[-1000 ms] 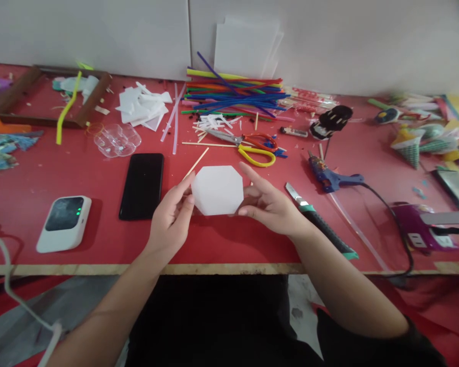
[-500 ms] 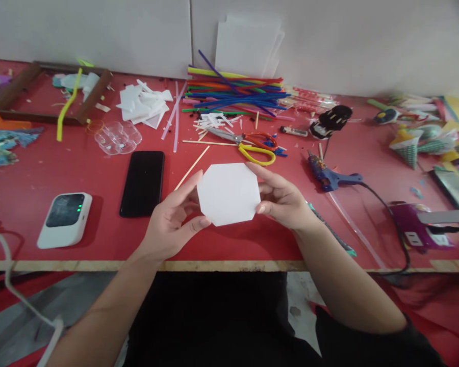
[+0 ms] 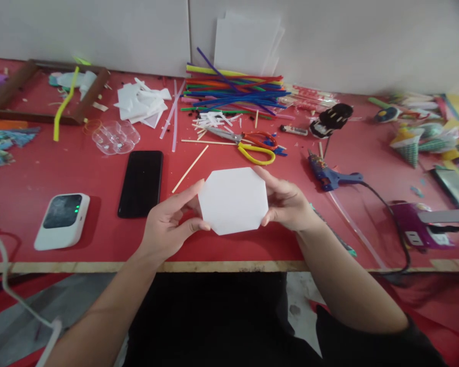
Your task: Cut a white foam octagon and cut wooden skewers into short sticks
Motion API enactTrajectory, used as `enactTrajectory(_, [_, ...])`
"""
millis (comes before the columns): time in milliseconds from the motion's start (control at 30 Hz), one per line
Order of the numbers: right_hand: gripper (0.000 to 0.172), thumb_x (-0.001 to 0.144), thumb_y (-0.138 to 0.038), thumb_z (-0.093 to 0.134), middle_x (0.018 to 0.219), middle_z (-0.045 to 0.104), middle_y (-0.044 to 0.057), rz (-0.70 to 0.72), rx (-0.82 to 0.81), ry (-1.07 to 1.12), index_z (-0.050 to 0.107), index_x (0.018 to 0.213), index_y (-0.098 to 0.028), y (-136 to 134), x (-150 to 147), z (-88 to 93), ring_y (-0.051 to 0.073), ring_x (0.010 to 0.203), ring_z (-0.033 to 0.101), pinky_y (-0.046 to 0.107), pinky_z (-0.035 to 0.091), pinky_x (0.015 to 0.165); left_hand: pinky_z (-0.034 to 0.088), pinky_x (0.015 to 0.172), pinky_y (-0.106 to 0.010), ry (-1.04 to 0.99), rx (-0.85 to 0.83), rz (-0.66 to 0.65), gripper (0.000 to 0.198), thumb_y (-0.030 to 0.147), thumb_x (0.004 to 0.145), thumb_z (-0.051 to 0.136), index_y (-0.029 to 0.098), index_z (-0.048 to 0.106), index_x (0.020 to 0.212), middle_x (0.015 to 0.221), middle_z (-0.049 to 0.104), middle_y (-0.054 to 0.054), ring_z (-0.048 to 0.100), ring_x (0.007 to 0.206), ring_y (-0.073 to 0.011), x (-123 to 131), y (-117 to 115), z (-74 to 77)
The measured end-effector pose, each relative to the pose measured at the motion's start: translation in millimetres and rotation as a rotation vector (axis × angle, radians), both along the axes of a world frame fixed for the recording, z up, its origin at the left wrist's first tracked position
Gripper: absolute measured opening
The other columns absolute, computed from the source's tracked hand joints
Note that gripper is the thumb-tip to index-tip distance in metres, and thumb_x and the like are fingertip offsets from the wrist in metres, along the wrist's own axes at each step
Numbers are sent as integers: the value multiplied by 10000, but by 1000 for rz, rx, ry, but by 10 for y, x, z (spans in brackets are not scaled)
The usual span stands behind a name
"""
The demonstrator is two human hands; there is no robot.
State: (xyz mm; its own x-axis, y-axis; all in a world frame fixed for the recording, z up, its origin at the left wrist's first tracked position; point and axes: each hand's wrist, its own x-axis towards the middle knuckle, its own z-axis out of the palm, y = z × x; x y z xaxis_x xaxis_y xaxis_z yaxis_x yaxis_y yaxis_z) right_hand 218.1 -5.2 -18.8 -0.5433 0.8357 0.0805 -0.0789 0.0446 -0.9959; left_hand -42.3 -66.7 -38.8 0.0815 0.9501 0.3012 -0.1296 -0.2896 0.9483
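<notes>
A white paper piece with cut-off corners (image 3: 234, 201) is held up above the red table (image 3: 210, 250), its flat face toward me. My left hand (image 3: 172, 219) grips its left edge between thumb and fingers. On the right edge, my right hand (image 3: 285, 201) pinches it the same way. Just behind the paper lie scissors with red and yellow handles (image 3: 256, 154). A thin wooden stick (image 3: 190, 169) rests near my left fingers, and a black phone (image 3: 141, 183) lies left of that.
A blue glue gun (image 3: 334, 178) with a black cable lies to the right. Coloured pipe cleaners (image 3: 233, 94) and white paper scraps (image 3: 141, 103) are at the back. A white device (image 3: 62, 220) sits front left, a wooden frame (image 3: 69, 121) behind it.
The paper has come slightly lower and to the right, and looks a little larger. My right hand has shifted slightly with it; both hands keep their hold.
</notes>
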Motion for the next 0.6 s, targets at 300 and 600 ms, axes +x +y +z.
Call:
enactTrajectory(300, [761,655,-426,921,940,809,-6,-13,31,27,655,1366,-376,2,-16,14,204,814,750,393,637,785,649,734,-280,-47,-35,18,616,202,759,876,437,681,1294,813,752,33,692,743,-142,4,1,39])
enactTrajectory(600, [604,667,-335,931,881,814,-25,-101,55,102,733,1235,-388,15,-55,21,210,781,771,401,656,761,668,775,-326,-39,-7,100,580,223,727,901,413,718,1244,833,777,27,718,757,-158,26,11,50])
